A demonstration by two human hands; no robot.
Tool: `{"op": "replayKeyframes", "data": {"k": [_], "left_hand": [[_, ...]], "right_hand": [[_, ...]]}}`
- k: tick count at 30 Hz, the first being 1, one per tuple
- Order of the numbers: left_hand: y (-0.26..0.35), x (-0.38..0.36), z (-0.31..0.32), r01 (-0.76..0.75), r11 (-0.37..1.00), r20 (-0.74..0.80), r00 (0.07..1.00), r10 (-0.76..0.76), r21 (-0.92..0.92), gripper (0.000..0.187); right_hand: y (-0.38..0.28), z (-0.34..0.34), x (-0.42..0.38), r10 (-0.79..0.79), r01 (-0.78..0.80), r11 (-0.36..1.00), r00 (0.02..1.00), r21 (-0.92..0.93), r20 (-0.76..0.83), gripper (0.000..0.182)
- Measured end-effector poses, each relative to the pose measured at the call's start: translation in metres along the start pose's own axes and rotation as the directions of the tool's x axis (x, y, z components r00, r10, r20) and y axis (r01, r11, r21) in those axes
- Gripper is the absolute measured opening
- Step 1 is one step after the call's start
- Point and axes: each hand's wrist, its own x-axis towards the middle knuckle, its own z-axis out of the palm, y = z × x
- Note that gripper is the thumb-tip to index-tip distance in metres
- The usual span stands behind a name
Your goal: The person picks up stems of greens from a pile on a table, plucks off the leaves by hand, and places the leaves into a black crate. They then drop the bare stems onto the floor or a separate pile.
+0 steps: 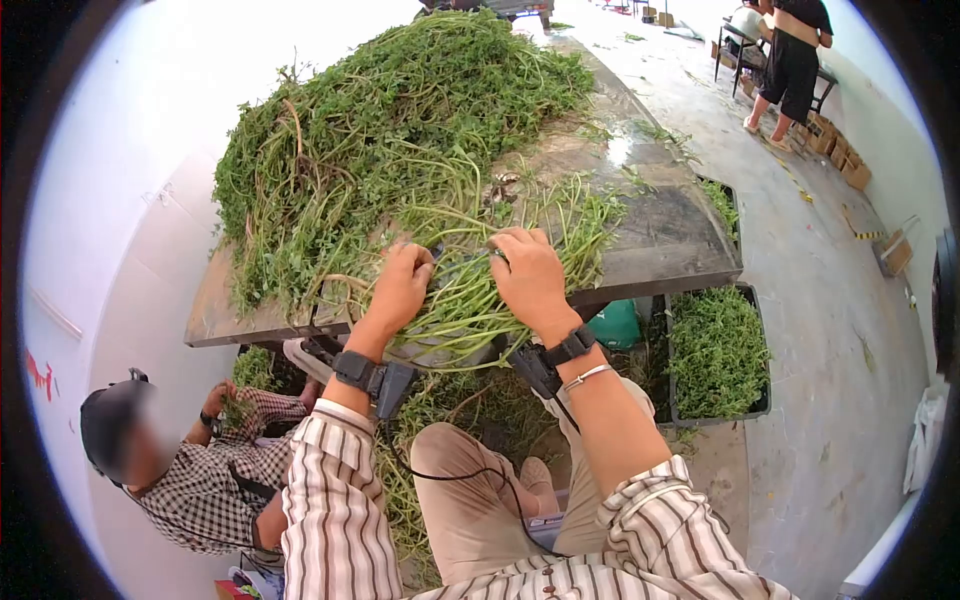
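Observation:
Long green leafy stems (460, 305) lie in a loose bundle at the front edge of the table, some hanging over it. My left hand (402, 285) is closed at the bundle's left side, fingers curled in a pinch; what lies between the fingertips is hidden. Over the bundle's right side, my right hand (528, 272) has its fingers bent and closed on some stems. A small dark spot shows by its thumb, too small to name. Behind both hands rises a large heap of the same leafy greens (380, 130).
The greens rest on a worn wooden table (660, 235). A black crate of greens (718, 355) stands at the lower right, near a green bag (615, 325). Another person (200, 470) sits at the left. Cut greens lie around my legs. Others are at the far right.

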Motion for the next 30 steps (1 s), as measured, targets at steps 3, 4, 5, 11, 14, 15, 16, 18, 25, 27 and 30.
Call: {"op": "replayKeyframes", "data": {"k": [3, 4, 5, 11, 14, 15, 16, 18, 25, 27, 30], "left_hand": [[0.005, -0.004, -0.001, 0.162, 0.978, -0.020, 0.986, -0.166, -0.135, 0.011], [0.008, -0.003, -0.003, 0.163, 0.977, -0.021, 0.986, -0.168, -0.134, 0.011], [0.012, -0.004, -0.006, 0.200, 0.960, -0.044, 0.976, -0.213, -0.198, 0.010], [0.010, -0.005, -0.017, 0.217, 0.862, -0.083, 0.955, -0.285, -0.459, 0.009], [0.019, -0.006, -0.025, 0.258, 0.786, -0.071, 0.932, -0.357, -0.562, 0.009], [0.019, -0.006, -0.027, 0.260, 0.769, -0.082, 0.924, -0.375, -0.585, 0.009], [0.018, -0.006, -0.028, 0.262, 0.750, -0.091, 0.915, -0.393, -0.607, 0.008], [0.017, -0.006, -0.026, 0.235, 0.728, -0.114, 0.911, -0.396, -0.644, 0.009], [0.030, -0.017, -0.036, 0.194, 0.753, -0.188, 0.901, -0.390, -0.629, 0.012], [0.032, -0.021, -0.036, 0.181, 0.757, -0.172, 0.916, -0.363, -0.628, 0.012], [0.039, -0.025, -0.033, 0.175, 0.748, -0.133, 0.934, -0.333, -0.640, 0.012]], "right_hand": [[0.000, -0.001, -0.001, 0.010, -0.010, 1.000, 1.000, 0.013, 0.006, 0.021], [0.000, -0.001, 0.000, 0.013, -0.013, 1.000, 1.000, 0.026, 0.005, 0.021], [0.000, -0.001, -0.001, 0.008, -0.009, 0.999, 1.000, 0.033, 0.009, 0.021], [0.002, 0.000, 0.000, 0.022, -0.022, 1.000, 1.000, 0.018, 0.015, 0.021], [0.002, -0.001, -0.001, 0.021, -0.021, 1.000, 1.000, 0.016, 0.012, 0.021], [0.002, -0.001, -0.001, 0.019, -0.019, 1.000, 1.000, 0.016, 0.013, 0.021], [0.002, -0.002, -0.001, 0.016, -0.016, 1.000, 1.000, 0.008, 0.018, 0.021], [0.003, -0.003, -0.002, 0.011, -0.011, 1.000, 1.000, 0.001, 0.025, 0.021], [0.003, -0.004, -0.003, -0.003, 0.003, 1.000, 1.000, 0.016, -0.001, 0.021], [0.002, -0.004, -0.003, -0.005, 0.005, 1.000, 1.000, 0.018, 0.000, 0.021], [0.003, -0.004, -0.003, 0.002, -0.002, 1.000, 1.000, 0.007, 0.013, 0.021]]}}
